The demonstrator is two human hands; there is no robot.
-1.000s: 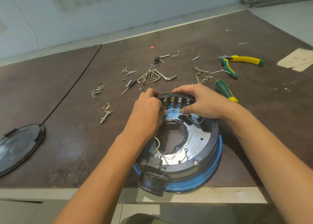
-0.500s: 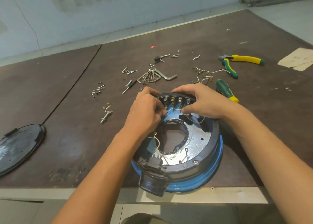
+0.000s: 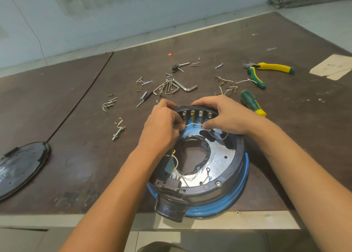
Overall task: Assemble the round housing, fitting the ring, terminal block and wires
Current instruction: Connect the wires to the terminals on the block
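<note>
Nearest, at the table's (image 3: 76,137) front edge: round housing (image 3: 245,175), lying flat, blue rim below, dark ring (image 3: 231,168) seated on top, a black plug fitting (image 3: 169,187) at its near side. Just beyond that, loose thin leads around the central opening, not yet landed anywhere.

Further in, over the housing's far half: both hands at work on one short white wire (image 3: 194,124). Left hand (image 3: 162,126): fingers curled, pinching the wire's left end. Right hand (image 3: 226,116): thumb and a fingertip apparently nipping the right end, remaining fingers draped over the far rim.

Long axis of the wire: side to side, strung between the two pinches, parallel to the row of tabs. Terminal block (image 3: 196,114) directly beyond it, upright against the far rim, brass tabs just above the wire. Neither hand clearly nearer; left end close under the leftmost tab. Judged next move: a short push away from the body, up onto a tab, not a sideways one.

Past the housing: green-handled screwdriver (image 3: 252,103) just beside the right hand, hex keys (image 3: 171,88), scattered screws, pliers (image 3: 266,69) farthest. Off to the left, well apart: a dark round lid (image 3: 21,168).
</note>
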